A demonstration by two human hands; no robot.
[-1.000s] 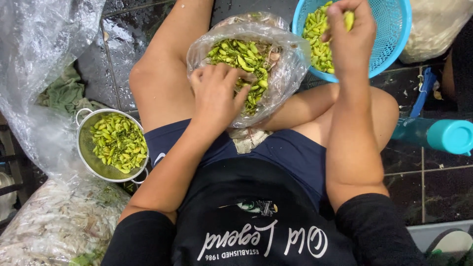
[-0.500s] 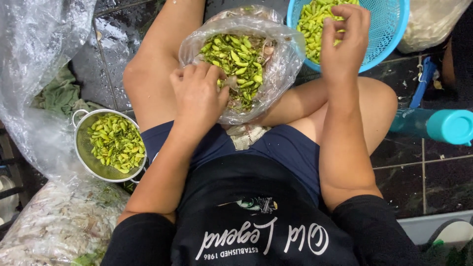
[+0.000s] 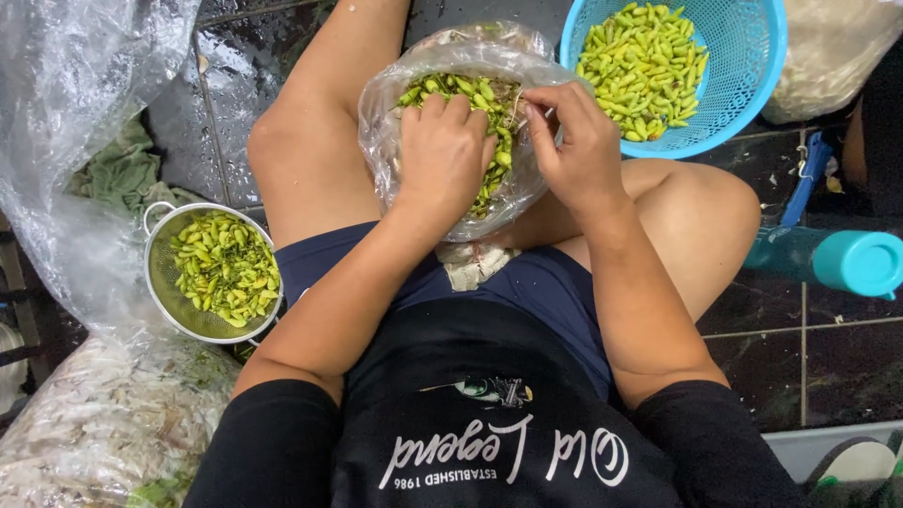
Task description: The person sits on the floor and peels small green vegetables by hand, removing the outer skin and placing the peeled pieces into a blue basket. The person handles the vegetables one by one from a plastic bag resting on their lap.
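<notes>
— While bent over the lap, what in hand?

— Both hands in the clear plastic bag [image 3: 414, 141] of green chillies [image 3: 461, 94], resting on the crossed legs. Left hand [image 3: 442, 155] laid flat over the chillies, fingers loosely curled down into the pile; cannot tell whether closed on any. Right hand [image 3: 574, 146] at the bag's right rim, fingertips pinched together on something small, too tiny to make out.

— And around the bag?

— Just beside the bag's upper right, touching its edge: blue plastic basket [image 3: 743, 103] on the floor, holding yellow-green chillies. Off the left knee, well apart from the bag: metal strainer [image 3: 160, 273] with handles, more green chillies inside. Near the right knee: teal bottle [image 3: 828, 259] lying on its side on the dark wet tiles.

— Anything in the way?

— Left hand itself covering most of the bag's middle, hiding the chillies under it. Bag's crumpled rim standing between the right hand and the blue basket. Large clear plastic sheet [image 3: 75, 113] billowing along the left edge, over a green cloth [image 3: 118, 174] and crowding the strainer. Below the strainer, at the lower left corner, another clear bag [image 3: 94, 423] of pale stems. At the upper right corner, a bulging whitish sack [image 3: 828, 56] behind the basket.
</notes>
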